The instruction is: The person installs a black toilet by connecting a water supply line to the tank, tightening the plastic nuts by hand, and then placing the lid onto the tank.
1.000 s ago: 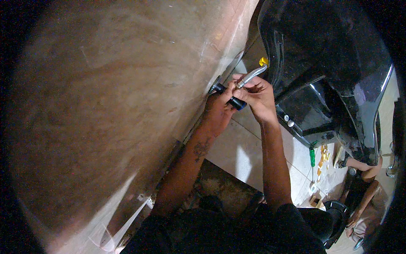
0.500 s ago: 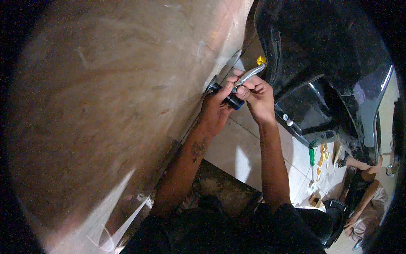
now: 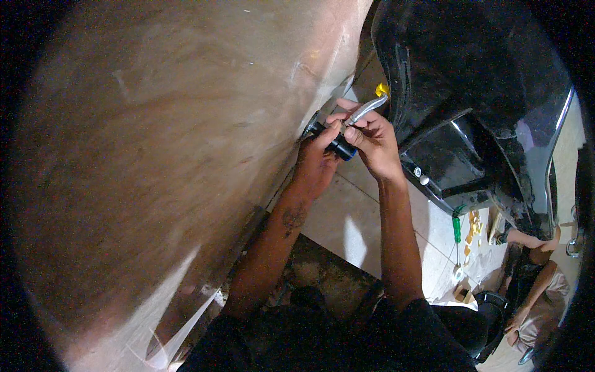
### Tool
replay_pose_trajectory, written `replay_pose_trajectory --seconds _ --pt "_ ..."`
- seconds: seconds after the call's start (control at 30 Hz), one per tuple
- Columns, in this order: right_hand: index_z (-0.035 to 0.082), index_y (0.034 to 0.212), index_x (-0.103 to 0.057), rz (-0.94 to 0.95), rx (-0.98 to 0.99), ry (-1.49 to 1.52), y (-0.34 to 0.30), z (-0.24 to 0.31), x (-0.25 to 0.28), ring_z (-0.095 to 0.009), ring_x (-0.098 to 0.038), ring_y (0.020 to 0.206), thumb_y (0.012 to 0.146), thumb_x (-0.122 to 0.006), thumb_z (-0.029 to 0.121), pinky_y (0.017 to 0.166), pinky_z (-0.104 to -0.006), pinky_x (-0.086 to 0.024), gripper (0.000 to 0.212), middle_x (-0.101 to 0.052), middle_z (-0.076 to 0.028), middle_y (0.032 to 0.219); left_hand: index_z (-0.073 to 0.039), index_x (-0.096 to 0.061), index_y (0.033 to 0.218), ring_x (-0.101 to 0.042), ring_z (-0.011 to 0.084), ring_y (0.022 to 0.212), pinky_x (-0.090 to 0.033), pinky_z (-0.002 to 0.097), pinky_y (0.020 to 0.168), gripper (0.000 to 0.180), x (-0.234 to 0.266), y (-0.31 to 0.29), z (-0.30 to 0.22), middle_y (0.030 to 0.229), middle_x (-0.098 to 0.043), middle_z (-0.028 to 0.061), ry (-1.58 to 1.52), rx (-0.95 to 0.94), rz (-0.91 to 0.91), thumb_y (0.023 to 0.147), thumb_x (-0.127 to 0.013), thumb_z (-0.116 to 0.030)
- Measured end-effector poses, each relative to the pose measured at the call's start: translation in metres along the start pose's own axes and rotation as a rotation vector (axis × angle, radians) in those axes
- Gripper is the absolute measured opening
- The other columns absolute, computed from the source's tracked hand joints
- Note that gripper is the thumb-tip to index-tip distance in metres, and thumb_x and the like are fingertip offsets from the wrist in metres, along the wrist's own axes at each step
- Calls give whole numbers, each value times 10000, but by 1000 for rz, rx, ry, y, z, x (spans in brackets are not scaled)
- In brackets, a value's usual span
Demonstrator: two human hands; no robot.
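Note:
My left hand is wrapped round a black cylinder with a blue rim at one end. A dark disc-like part shows at its other end, close to the large brownish surface. My right hand pinches the lower end of a silver flexible hose where it meets the cylinder, thumb and fingers closed on it. The hose slants up and right to a yellow piece at its tip. My fingers hide the joint between hose and cylinder.
A big brownish sheet-like surface fills the left. On the right stands a glossy black moulded shell with two small round silver fittings. A green-handled screwdriver and several yellowish scraps lie on the tiles. Another person sits at lower right.
My right hand has shifted slightly left, its thumb closer to the cylinder. The cylinder and hose stay in nearly the same place.

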State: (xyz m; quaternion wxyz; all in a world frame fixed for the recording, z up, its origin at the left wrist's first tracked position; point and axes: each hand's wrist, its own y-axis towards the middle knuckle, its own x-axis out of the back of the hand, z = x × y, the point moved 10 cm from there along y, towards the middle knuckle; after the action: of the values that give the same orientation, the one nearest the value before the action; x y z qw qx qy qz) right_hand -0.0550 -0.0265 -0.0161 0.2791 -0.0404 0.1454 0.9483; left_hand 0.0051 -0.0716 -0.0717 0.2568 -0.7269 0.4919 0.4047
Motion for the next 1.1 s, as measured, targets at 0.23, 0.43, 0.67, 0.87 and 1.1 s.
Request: replay_pose_trajectory --seconds 0.23,0.43,0.67,0.87,1.1 --pt "-34 1074 -616 -332 -46 -152 -18 -6 12 -134 -629 924 775 -731 24 853 -253 -485 326 -681 -91 997 -61 -602 1148 -573 101 924 -464 288 793 332 9 -4 4 1039 -611 3 -19 5 -82 931 -558 -308" --pt "-22 1200 -549 -47 -54 9 -5 0 3 -145 -610 978 836 -640 -19 895 -268 -465 375 -662 -107 1095 -66 -592 1152 -576 105 928 -466 289 802 325 6 2 5 1044 -611 13 -6 -14 -47 927 -565 -300" --pt "-23 1159 -559 -333 -67 -280 -19 -14 22 -174 -618 981 833 -669 18 905 -302 -474 347 -662 -111 1085 -78 -587 1131 -564 112 955 -459 302 825 287 10 1 9 1041 -606 10 -66 0 -38 928 -560 -279" --pt "-20 1116 -573 28 -68 81 0 -2 -4 -183 -593 1049 839 -670 41 943 -336 -456 299 -638 -121 1129 -105 -531 1169 -567 169 1053 -437 341 942 278 7 4 6 1145 -585 50 -27 14 -30 953 -513 -280" --pt "-18 955 -595 -311 -71 -165 -11 -6 13 -161 -649 908 747 -734 -42 816 -277 -513 252 -689 -103 977 -95 -522 1198 -568 167 1049 -443 353 940 303 20 9 20 1139 -589 61 -42 39 -20 980 -446 -292"
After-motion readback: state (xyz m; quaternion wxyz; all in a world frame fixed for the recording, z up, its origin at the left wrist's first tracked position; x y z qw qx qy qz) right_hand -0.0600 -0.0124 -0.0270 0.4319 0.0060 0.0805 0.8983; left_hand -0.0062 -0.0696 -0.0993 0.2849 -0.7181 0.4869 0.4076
